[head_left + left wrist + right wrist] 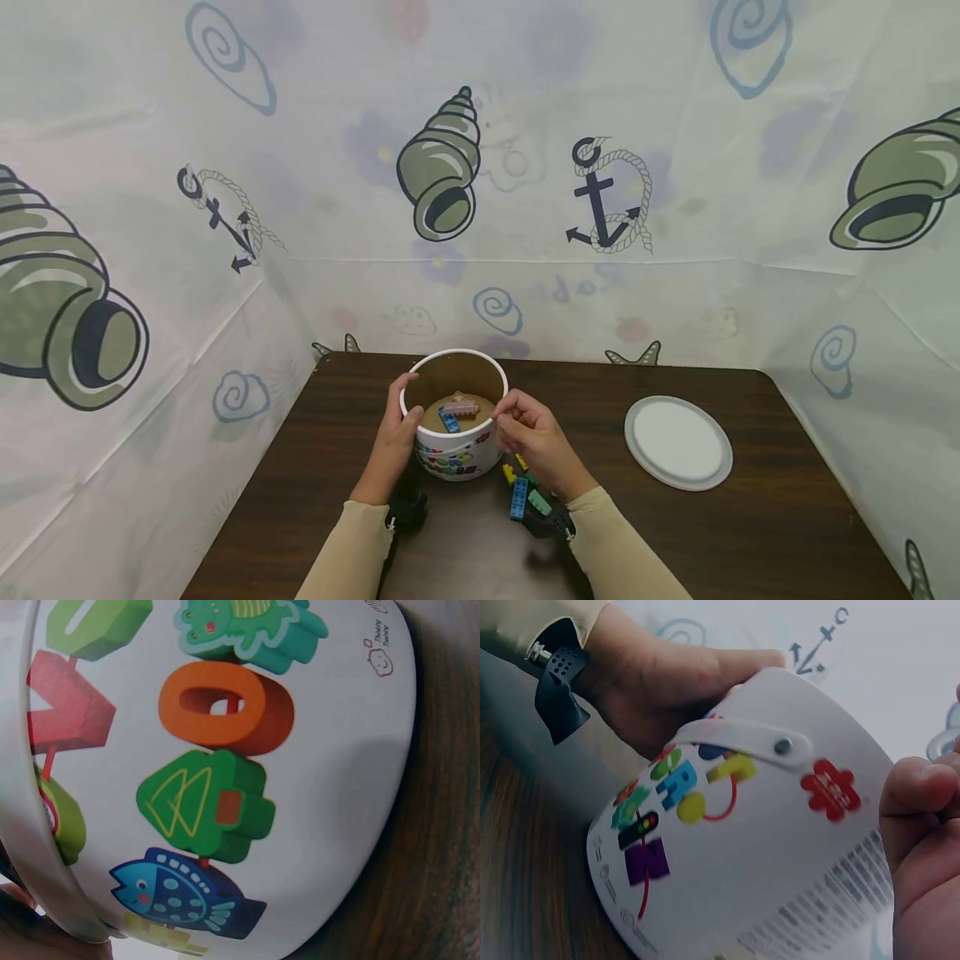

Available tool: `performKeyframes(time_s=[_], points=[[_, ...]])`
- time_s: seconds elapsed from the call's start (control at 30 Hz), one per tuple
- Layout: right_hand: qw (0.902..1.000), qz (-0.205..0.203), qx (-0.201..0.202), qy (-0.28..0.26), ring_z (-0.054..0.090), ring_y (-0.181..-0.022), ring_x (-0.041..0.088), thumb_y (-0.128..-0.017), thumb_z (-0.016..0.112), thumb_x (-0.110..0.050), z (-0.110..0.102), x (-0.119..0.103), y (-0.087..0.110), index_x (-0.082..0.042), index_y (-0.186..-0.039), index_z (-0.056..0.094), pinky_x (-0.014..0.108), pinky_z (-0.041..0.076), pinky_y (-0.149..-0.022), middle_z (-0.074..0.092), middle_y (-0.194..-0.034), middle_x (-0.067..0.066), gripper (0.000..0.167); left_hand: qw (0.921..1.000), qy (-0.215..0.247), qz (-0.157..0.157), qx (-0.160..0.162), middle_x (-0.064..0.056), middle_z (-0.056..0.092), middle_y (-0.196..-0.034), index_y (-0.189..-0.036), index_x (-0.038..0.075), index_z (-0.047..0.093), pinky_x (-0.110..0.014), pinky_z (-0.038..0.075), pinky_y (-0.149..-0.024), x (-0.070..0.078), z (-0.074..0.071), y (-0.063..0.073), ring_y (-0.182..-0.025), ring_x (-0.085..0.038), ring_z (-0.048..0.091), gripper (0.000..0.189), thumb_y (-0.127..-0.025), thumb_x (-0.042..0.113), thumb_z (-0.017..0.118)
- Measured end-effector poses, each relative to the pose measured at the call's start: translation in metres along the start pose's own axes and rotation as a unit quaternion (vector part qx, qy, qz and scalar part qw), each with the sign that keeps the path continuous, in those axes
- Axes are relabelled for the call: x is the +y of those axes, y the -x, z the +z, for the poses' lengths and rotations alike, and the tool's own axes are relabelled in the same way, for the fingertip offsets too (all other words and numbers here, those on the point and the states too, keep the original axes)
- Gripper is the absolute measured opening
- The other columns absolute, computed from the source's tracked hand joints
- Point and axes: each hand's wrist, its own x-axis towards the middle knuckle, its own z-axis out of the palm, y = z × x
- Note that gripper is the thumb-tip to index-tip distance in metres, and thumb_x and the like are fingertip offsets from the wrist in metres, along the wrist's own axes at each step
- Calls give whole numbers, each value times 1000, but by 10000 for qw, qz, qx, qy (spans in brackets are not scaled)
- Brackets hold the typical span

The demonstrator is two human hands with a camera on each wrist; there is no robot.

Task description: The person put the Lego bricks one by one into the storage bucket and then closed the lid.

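Observation:
My left hand (396,436) holds the white round bucket (457,460) by its left rim, fingers over the edge. Colourful letters and animals are printed on the bucket (337,772), which stands tilted toward me in the head view. Inside lie a blue toy brick (449,420) and a pinkish piece (461,407). At the right rim is my right hand (536,433), fingers curled and thumb close to the index finger; I cannot tell whether it pinches something small. In the right wrist view, thumb and fingers of the right hand (930,847) show beside the bucket wall.
Below the right hand, several small bricks lie on the dark wooden table (315,500), among them a blue brick (519,498), a green one (539,502) and a yellow one (509,474). A white round lid (678,442) lies to the right. Patterned cloth (525,275) encloses the table.

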Motion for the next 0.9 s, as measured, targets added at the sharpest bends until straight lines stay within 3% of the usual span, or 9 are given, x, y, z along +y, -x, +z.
performKeyframes(time_s=[0.13,0.27,0.37,0.77,0.9], points=[[9998,110,173,45,40,-67,31,-115,51,-12,-10,-3,10,18,-124,43,26,49,-65,44,-78,13,33,10000,-12,-34,10,-19,30,-173,-166,24,32,-36,42,-117,1,-2,1,-149,-50,43,59,-111,21,53],[9971,535,443,313,42,-60,25,-115,54,-20,-22,-8,21,7,-123,52,28,48,-59,45,-73,9,28,10000,23,-36,0,-17,30,-174,-166,26,32,-59,37,-122,1,-2,0,-151,-50,41,59,-111,25,55],[9921,877,690,568,43,-57,22,-113,58,-25,-33,-10,30,-5,-120,59,27,48,-55,47,-72,7,21,10000,46,-62,-37,-16,29,-174,-166,26,31,-68,32,-124,1,-2,0,-152,-51,39,59,-111,28,55],[9672,1645,1621,1058,48,-64,15,-111,63,-29,-80,0,70,8,-132,51,25,48,-53,51,-85,5,45,9999,120,-65,-18,-14,30,-174,-165,27,32,-70,31,-124,2,1,-1,-153,-50,39,58,-112,28,55],[9624,1757,1909,803,48,-64,14,-113,60,-26,-90,10,86,9,-134,47,26,48,-53,51,-84,3,43,10000,72,-60,-18,-14,30,-174,-166,27,32,-71,31,-123,0,0,1,-152,-51,39,58,-112,28,55]])
